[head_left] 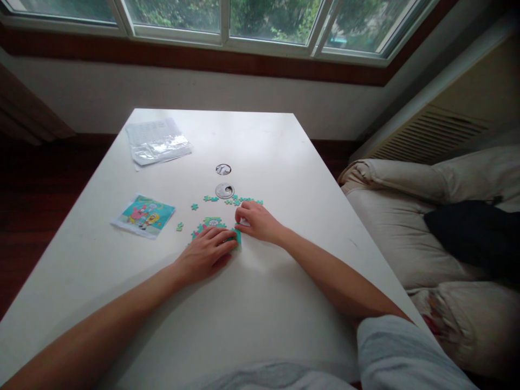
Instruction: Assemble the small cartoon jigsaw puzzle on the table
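Left grip (pixel 209 250), laid flat and unclenched; right grip (pixel 258 220), fingers curled, whether anything is pinched cannot be told. By uneven pressing, the joined puzzle (pixel 212 222) could be split. It is partly covered by the left grip and flanked at its right edge by the right; loose pieces (pixel 195 207) are scattered beyond on the counter (pixel 280 157).

Head view faces forward, down onto the table (pixel 264 303).
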Motion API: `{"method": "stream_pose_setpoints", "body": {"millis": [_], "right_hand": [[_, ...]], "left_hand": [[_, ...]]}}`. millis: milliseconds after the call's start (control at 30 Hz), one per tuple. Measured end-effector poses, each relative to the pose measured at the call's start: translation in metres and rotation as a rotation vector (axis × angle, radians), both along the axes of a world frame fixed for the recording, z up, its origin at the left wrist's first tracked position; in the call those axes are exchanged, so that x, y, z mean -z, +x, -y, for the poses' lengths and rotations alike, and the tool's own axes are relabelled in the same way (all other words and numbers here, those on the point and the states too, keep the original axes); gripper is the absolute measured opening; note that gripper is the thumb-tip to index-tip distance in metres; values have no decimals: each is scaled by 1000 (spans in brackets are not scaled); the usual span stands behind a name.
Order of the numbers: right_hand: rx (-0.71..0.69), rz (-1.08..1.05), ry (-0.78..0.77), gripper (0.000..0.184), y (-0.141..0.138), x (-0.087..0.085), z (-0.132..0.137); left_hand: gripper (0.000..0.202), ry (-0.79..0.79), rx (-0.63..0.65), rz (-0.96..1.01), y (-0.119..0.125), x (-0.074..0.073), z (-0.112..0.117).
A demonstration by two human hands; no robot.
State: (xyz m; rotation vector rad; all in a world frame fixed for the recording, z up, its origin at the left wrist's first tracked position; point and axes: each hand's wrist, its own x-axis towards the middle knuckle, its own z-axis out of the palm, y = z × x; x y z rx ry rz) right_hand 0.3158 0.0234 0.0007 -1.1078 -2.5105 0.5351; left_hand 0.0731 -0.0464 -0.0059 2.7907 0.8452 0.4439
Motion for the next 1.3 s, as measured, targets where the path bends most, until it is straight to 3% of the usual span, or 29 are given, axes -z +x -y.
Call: {"method": "stream_pose_setpoints", "body": {"millis": [200, 367, 433, 567, 933, 1100, 1300], "right_hand": [[22, -47, -19, 12, 0, 3, -4], [233, -127, 97, 7, -1, 9, -14], [266, -88, 160, 15, -1, 13, -18], [252, 52, 218, 29, 0, 19, -23], [139, 0, 212, 18, 0, 22, -19], [205, -34, 184, 25, -1, 23, -21], [252, 81, 223, 36, -4, 26, -23]], "left_hand": [[31, 3, -7, -6, 1, -2, 1], [32, 11, -23, -45, 0, -3, 1], [33, 22, -25, -60, 1, -3, 1], [36, 19, -24, -95, 1, -3, 1], [30, 1, 16, -134, 1, -13, 12], [25, 17, 47, -122, 3, -14, 14], [26, 23, 53, -128, 4, -12, 16]]}}
